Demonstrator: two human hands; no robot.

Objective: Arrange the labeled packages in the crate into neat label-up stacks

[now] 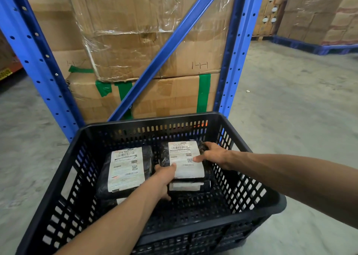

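Grey concrete floor (290,103) is stretching out under a blue rack (235,51) that is holding taped cardboard boxes (135,41). Just in front of the rack, a black slotted crate (251,177) is sitting on the floor. Inside it, black wrapped packages are lying in two stacks side by side, each with a white label facing up. The left stack (126,169) is lying untouched, its top package slightly skewed. The right stack's top package (185,159) is being held from both sides. The left hand (164,177) is reaching in from the near side, its grip closing on the package's near left corner, thumb pressing on the label and fingers curling underneath. The right hand (212,154) is resting on the package's right edge, fingers lying flat and partly bent over it, thumb touching the label. Another labeled package (186,186) is showing directly beneath.
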